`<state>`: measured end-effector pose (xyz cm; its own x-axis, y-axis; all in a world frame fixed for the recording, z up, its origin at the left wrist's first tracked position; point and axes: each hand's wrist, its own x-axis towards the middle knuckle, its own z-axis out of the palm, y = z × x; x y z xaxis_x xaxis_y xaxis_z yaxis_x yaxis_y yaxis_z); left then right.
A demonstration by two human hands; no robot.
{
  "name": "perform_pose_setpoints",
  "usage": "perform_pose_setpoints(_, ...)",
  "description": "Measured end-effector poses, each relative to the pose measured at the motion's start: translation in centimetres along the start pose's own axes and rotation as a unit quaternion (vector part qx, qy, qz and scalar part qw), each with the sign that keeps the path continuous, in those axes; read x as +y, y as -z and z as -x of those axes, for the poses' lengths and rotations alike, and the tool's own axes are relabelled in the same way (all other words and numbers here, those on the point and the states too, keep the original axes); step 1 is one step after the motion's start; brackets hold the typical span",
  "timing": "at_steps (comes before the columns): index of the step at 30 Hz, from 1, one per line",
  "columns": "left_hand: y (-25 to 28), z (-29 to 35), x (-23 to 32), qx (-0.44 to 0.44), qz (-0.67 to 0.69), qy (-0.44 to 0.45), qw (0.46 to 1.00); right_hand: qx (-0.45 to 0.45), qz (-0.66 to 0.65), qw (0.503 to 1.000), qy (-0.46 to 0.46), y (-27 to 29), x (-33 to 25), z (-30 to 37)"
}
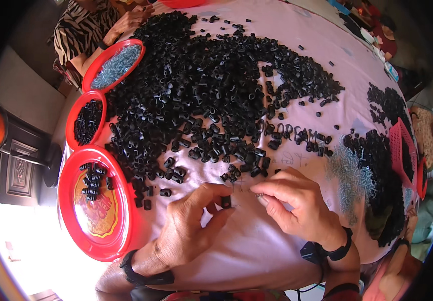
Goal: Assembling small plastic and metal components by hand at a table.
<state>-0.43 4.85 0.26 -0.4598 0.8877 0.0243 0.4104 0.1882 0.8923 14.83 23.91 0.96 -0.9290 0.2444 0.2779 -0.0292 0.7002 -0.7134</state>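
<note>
My left hand (pixel 191 220) is closed in a pinch around a short black plastic tube-shaped part (pixel 226 201). Just to its right, my right hand (pixel 304 208) pinches a small silvery metal piece (pixel 259 194) between thumb and forefinger; its exact shape is too small to tell. A short gap separates the two hands over the pink cloth. Beyond them spreads a large heap of similar black plastic parts (pixel 191 85), with a few loose ones close to my fingers. At my left, a red plate (pixel 121 236) carries several black pieces grouped together.
Farther left stand a red bowl of small dark pieces (pixel 69 125) and a red bowl of silvery metal pieces (pixel 85 80). On the right lie scattered metal pieces (pixel 349 175), more black parts and a pink basket (pixel 402 150). Other people sit around the table; one hand (pixel 131 19) touches the heap's far left.
</note>
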Motion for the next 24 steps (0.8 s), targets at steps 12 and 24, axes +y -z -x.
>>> perform_pose_setpoints(12,-2.8,0.7,-3.2,-0.054,0.329,0.103,0.937,-0.032,-0.068,0.997,0.007,-1.5,-0.5,-0.1)
perform_pose_setpoints(24,-1.7,0.3,-3.2,-0.099,0.495,0.171,0.846,-0.009,-0.035,0.999,0.017,-1.4,-0.9,-0.3)
